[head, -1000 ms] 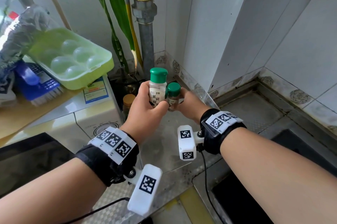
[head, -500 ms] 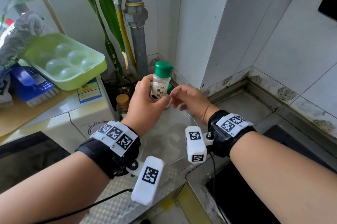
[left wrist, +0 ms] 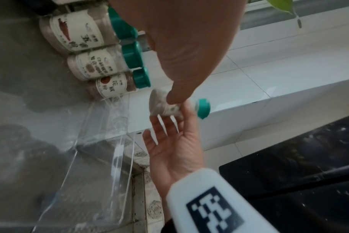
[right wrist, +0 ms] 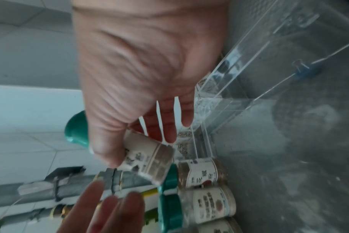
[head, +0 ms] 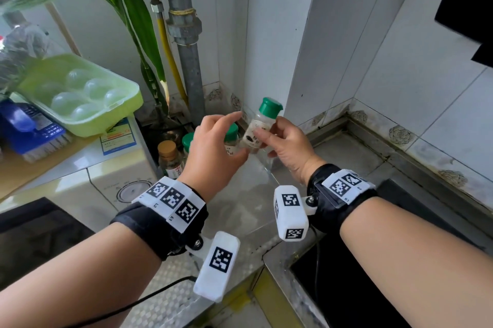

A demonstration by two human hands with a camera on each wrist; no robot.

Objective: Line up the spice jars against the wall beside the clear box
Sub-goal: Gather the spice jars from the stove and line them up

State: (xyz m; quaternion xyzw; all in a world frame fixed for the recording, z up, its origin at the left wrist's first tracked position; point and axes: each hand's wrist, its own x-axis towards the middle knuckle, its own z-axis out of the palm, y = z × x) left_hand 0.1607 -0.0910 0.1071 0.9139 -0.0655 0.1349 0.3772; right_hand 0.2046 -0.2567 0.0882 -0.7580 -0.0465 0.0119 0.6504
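Note:
My right hand (head: 269, 133) pinches a green-capped spice jar (head: 260, 125) by its body and holds it tilted in the air, just in front of the white wall corner. My left hand (head: 234, 137) is beside it with loose, spread fingers, and only its thumb tip (left wrist: 176, 98) touches the jar (left wrist: 159, 104). Below the hands, three green-capped jars (left wrist: 98, 63) stand in a row along the wall, the last one (left wrist: 115, 85) next to the clear box (left wrist: 102, 157). The right wrist view shows the held jar (right wrist: 147, 157) above that row (right wrist: 201, 171).
A brown-capped bottle (head: 168, 157) stands left of the row beside a grey pipe (head: 186, 61) and a plant (head: 138, 34). On the appliance at left are a green egg tray (head: 80, 98) and a blue brush (head: 29, 127). A dark sink (head: 373, 274) opens at lower right.
The small jar left my right hand and stands in the row. The tall jar passed from my left hand to my right, and my left fingers opened.

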